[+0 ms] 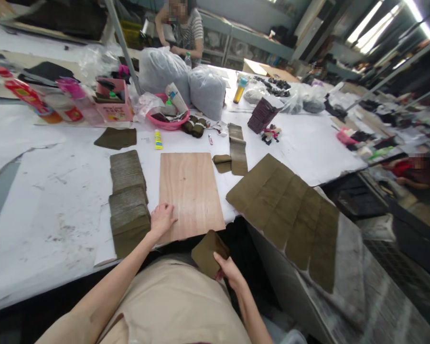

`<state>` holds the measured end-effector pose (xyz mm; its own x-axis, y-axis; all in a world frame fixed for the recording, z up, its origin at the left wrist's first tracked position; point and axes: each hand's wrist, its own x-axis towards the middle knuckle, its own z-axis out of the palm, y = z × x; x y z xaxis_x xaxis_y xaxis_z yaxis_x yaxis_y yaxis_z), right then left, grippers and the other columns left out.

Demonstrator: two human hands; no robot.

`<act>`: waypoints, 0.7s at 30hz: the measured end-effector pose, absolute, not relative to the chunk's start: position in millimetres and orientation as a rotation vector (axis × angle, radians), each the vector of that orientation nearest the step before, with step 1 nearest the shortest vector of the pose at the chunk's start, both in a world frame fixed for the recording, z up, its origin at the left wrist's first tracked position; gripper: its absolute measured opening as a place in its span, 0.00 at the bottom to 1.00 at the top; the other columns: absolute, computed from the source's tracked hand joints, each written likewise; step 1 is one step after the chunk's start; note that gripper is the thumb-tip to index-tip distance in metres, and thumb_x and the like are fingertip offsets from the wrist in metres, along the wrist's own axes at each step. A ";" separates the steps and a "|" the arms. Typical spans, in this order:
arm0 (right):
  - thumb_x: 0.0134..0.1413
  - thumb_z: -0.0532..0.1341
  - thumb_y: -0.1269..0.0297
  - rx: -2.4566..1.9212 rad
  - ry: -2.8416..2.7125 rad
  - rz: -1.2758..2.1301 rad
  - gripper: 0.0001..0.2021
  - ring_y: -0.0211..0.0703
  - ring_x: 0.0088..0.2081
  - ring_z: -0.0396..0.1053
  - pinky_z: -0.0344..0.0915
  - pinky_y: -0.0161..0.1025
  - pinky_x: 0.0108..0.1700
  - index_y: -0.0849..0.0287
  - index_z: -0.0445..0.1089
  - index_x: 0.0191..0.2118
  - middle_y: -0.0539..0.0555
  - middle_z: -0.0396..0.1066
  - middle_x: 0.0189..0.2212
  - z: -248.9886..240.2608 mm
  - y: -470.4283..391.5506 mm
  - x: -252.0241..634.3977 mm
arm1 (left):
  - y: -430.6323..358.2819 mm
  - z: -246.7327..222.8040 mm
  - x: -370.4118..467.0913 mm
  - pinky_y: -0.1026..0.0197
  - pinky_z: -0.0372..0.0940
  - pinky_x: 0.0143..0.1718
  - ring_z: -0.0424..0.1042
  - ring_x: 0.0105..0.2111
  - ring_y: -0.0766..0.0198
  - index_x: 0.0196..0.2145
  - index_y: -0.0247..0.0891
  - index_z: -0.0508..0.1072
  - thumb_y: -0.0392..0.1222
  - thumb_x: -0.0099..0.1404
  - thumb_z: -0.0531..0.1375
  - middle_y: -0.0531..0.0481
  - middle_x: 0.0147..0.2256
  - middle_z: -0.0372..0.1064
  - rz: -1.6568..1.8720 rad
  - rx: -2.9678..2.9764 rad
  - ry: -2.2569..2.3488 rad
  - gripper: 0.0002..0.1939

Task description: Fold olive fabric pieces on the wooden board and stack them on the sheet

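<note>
A light wooden board [189, 191] lies on the white table [71, 191]. My left hand [162, 219] rests on its lower left edge, fingers bent and apart, holding nothing. Below the board's front edge, my right hand [226, 268] grips an olive fabric piece [208, 253] between thumb and fingers, close to my body. Left of the board, overlapping stacks of olive pieces [129, 200] lie in a column. To the right, olive panels [286, 210] are spread in a row over a grey-covered surface.
Behind the board are a yellow tube [158, 140], a pink basket [168, 123], olive strips [238, 150] and stuffed bags [165, 71]. Bottles [21, 93] and a pink box [112, 107] stand at the left. A person [191, 31] sits across the table.
</note>
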<state>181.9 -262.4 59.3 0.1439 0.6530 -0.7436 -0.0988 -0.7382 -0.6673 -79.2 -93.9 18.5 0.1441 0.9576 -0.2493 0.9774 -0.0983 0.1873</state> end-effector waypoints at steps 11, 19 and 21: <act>0.49 0.62 0.45 -1.568 -0.857 1.758 0.24 0.37 0.15 0.64 0.59 0.33 0.15 0.62 0.70 0.42 0.48 0.70 0.18 102.0 -241.4 178.5 | -105.5 47.7 -31.9 0.53 0.63 0.51 0.69 0.50 0.53 0.56 0.34 0.64 0.60 0.57 0.60 0.39 0.49 0.70 0.287 1.020 0.693 0.36; 0.45 0.66 0.47 -1.583 -0.889 1.755 0.25 0.39 0.20 0.69 0.64 0.34 0.20 0.61 0.71 0.44 0.51 0.74 0.23 102.3 -227.6 188.7 | -128.9 58.5 -9.5 0.57 0.67 0.44 0.75 0.40 0.56 0.46 0.31 0.73 0.46 0.51 0.69 0.39 0.41 0.75 0.189 0.656 0.536 0.26; 0.44 0.67 0.46 -1.534 -0.765 1.676 0.26 0.44 0.31 0.73 0.70 0.37 0.30 0.61 0.72 0.43 0.55 0.76 0.33 98.5 -229.5 188.9 | -132.4 57.9 -3.4 0.57 0.68 0.44 0.75 0.38 0.56 0.45 0.32 0.73 0.44 0.52 0.69 0.40 0.41 0.75 0.222 0.634 0.586 0.24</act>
<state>188.9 -229.5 98.5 -0.0248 0.8280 -0.5601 -0.1191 -0.5587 -0.8207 -3.4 -132.4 57.9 0.8160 0.3677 -0.4460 -0.0200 0.7891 0.6140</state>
